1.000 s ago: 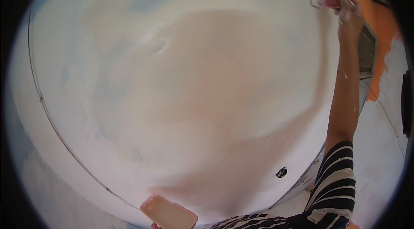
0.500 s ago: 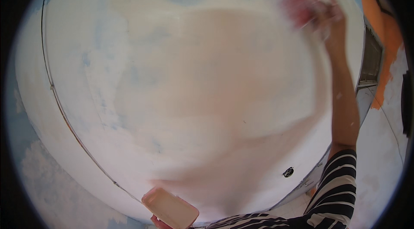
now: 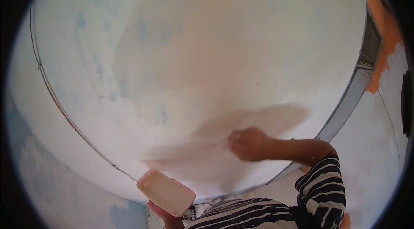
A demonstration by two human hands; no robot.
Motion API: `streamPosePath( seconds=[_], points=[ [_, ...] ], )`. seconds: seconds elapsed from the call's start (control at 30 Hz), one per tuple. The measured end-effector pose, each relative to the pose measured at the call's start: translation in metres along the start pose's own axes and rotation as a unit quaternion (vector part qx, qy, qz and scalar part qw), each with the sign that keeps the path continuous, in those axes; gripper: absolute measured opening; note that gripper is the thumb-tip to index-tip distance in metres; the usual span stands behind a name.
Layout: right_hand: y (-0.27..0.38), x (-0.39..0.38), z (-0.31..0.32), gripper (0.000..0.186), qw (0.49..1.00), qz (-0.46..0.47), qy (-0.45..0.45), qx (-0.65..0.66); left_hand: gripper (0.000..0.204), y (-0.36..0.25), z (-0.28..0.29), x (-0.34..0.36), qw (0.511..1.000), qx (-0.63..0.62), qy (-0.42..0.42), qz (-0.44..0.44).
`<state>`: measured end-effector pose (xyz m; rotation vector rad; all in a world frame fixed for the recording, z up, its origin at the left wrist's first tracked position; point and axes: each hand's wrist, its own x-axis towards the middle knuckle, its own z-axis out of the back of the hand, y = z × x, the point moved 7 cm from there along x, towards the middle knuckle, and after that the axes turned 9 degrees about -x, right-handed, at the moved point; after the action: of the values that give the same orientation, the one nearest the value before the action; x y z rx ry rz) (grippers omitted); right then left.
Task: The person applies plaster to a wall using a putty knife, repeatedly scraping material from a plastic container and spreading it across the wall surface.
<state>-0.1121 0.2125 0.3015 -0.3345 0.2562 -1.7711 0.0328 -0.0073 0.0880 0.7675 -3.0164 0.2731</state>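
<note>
White wall fills the view, patched with faint blue, one thin cable curving down its left side. Low down, the left hand grips one pale pink tray from underneath, fingers wrapped round its near edge. Up to its right, the right hand presses on the wall, blurred, so its grip can't be told; one striped sleeve trails behind it.
</note>
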Motion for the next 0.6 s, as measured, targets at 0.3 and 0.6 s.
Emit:
streamPosePath(
  seconds=[0.3,0.6],
  points=[
    [-0.207,-0.239,0.276,0.025,0.63,-0.288,-0.716,-0.085,0.07,-0.009,0.007,-0.005,0.998,-0.005,-0.057,-0.025],
    [-0.062,-0.124,0.074,0.021,0.848,-0.231,-0.477,-0.009,0.071,-0.013,0.021,0.011,0.997,0.035,0.03,0.06]
  ],
)
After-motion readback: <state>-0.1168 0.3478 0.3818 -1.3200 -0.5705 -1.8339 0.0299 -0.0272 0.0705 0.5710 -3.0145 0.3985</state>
